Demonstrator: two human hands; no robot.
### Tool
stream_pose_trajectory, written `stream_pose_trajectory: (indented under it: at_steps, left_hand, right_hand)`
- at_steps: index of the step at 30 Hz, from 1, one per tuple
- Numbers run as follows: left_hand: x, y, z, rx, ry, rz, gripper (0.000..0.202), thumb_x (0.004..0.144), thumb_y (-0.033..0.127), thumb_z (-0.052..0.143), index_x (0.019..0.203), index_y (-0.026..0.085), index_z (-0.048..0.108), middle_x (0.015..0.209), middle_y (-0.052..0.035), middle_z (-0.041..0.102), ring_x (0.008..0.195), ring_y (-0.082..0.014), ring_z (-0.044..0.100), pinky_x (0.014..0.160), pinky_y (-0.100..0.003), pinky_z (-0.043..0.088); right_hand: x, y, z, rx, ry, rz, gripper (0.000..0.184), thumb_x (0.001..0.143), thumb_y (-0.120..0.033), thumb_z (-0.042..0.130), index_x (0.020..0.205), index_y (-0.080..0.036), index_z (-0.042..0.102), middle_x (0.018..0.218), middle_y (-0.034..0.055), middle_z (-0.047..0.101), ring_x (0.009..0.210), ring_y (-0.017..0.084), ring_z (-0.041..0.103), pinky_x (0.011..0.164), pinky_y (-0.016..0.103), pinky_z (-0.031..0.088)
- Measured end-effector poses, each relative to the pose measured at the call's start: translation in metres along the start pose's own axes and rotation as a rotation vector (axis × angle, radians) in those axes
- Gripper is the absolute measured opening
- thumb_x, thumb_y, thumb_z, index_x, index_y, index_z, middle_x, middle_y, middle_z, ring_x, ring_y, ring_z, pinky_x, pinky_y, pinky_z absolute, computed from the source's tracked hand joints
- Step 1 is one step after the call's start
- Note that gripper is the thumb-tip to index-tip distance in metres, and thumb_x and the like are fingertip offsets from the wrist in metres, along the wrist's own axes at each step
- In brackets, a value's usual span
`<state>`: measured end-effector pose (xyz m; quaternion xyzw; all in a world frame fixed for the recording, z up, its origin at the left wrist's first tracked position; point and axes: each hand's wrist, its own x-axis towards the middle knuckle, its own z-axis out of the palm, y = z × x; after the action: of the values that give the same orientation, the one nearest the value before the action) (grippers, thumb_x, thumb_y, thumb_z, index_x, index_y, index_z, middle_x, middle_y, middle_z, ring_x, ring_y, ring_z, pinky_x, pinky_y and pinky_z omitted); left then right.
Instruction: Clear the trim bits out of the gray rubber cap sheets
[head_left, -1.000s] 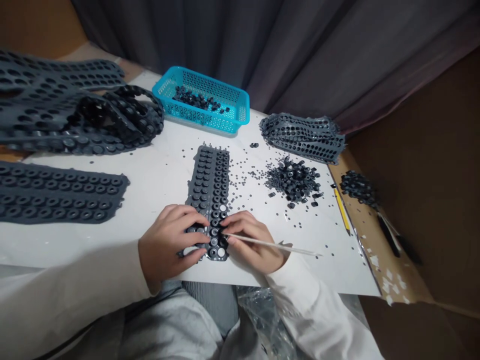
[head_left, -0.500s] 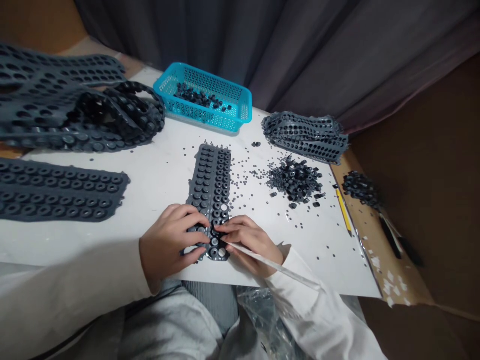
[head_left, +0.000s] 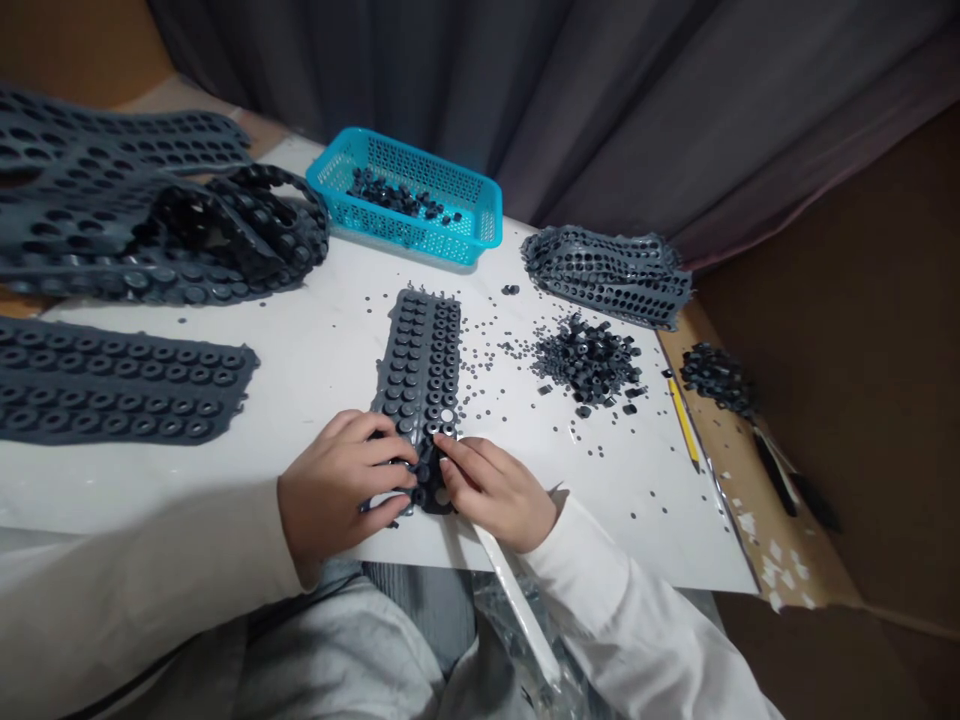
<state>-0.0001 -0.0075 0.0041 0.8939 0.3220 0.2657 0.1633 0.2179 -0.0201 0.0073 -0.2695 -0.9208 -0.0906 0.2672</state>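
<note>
Gry sheet (head_left: 422,375), L grip (head_left: 335,482) ½-spread atop

Long, off-white fabric sleeves (head_left: 187,560), creased along the right forearm, reach a person's wrists; soft pale grey cloth (head_left: 352,655) covers the lap.

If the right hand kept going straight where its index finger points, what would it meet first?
The right hand would probably meet the dark gray studded sheet first; depth is unclear, so it may be touching it. The left hand lies close beyond.
</note>
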Motion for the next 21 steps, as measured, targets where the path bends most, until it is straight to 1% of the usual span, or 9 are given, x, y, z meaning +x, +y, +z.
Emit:
stream_pose_trajectory:
  at_steps: [4,6,9,12,14,16,18,19,21]
  left_hand:
    - [0.001,0.001,-0.001,0.009,-0.008,0.005,0.01,0.077,0.02,0.059,0.081,0.025,0.067,0.092,0.0003,0.068,0.093,-0.0217,0.051,0.084,-0.04,0.036]
    - [0.001,0.001,-0.001,0.004,-0.015,0.011,0.01,0.078,0.02,0.059,0.081,0.024,0.067,0.092,-0.0003,0.068,0.093,-0.0221,0.051,0.084,-0.04,0.036]
    - [-0.001,0.001,0.0,-0.021,-0.015,0.011,0.01,0.079,0.02,0.058,0.083,0.025,0.067,0.092,-0.0003,0.068,0.093,-0.0223,0.051,0.084,-0.041,0.036]
    - [-0.002,0.0,0.001,-0.042,0.007,0.004,0.01,0.08,0.021,0.057,0.084,0.025,0.066,0.093,-0.0004,0.069,0.094,-0.0224,0.052,0.085,-0.041,0.036]
    - [-0.003,0.0,0.002,-0.051,0.029,0.005,0.01,0.081,0.021,0.058,0.084,0.024,0.066,0.094,-0.0005,0.069,0.095,-0.0226,0.052,0.086,-0.042,0.036]
    - [-0.003,0.0,0.002,-0.057,0.049,0.004,0.008,0.08,0.021,0.058,0.082,0.023,0.066,0.093,0.0003,0.069,0.094,-0.0221,0.052,0.086,-0.041,0.036]
    - [-0.002,0.001,0.001,-0.054,0.058,-0.001,0.006,0.079,0.022,0.06,0.08,0.024,0.065,0.092,0.0009,0.07,0.093,-0.0216,0.053,0.085,-0.04,0.036]
    - [-0.002,0.001,0.001,-0.05,0.056,-0.006,0.005,0.078,0.022,0.06,0.08,0.024,0.065,0.091,0.001,0.069,0.093,-0.0214,0.053,0.085,-0.04,0.037]
    - [-0.002,0.001,0.001,-0.039,0.044,-0.013,0.005,0.077,0.023,0.061,0.08,0.024,0.065,0.093,0.0007,0.069,0.093,-0.0218,0.054,0.085,-0.04,0.037]
  right_hand:
    - [0.001,-0.001,0.001,-0.012,-0.014,0.035,0.009,0.085,-0.006,0.054,0.09,-0.013,0.056,0.106,0.019,0.066,0.082,0.018,0.061,0.072,0.032,0.056]
    - [0.0,0.002,0.001,-0.022,-0.011,0.112,0.012,0.086,-0.006,0.051,0.093,-0.014,0.056,0.108,0.0193,0.065,0.083,0.019,0.062,0.071,0.033,0.055]
    - [-0.006,0.012,0.0,0.036,0.054,0.281,0.018,0.087,-0.007,0.049,0.101,-0.016,0.055,0.114,0.0184,0.064,0.087,0.02,0.063,0.071,0.036,0.056]
    - [-0.012,0.024,-0.002,0.107,0.208,0.529,0.017,0.089,-0.012,0.048,0.103,-0.018,0.055,0.113,0.0147,0.065,0.095,0.022,0.065,0.074,0.039,0.057]
    - [-0.014,0.03,-0.006,0.096,0.316,0.727,0.013,0.089,-0.016,0.049,0.1,-0.018,0.056,0.114,0.0149,0.064,0.105,0.025,0.062,0.082,0.046,0.054]
    - [-0.013,0.031,-0.01,0.128,0.39,0.846,0.011,0.088,-0.018,0.05,0.096,-0.017,0.057,0.118,0.0158,0.061,0.115,0.029,0.055,0.091,0.053,0.048]
    - [-0.01,0.027,-0.013,0.277,0.378,0.854,0.01,0.088,-0.019,0.05,0.093,-0.018,0.059,0.118,0.0145,0.061,0.116,0.029,0.054,0.093,0.056,0.045]
    - [-0.009,0.024,-0.013,0.382,0.338,0.821,0.009,0.088,-0.02,0.051,0.091,-0.018,0.059,0.115,0.0132,0.062,0.113,0.027,0.056,0.091,0.055,0.046]
    - [-0.006,0.016,-0.013,0.591,0.214,0.691,0.007,0.086,-0.019,0.053,0.089,-0.019,0.06,0.108,0.0113,0.066,0.104,0.025,0.06,0.087,0.05,0.049]
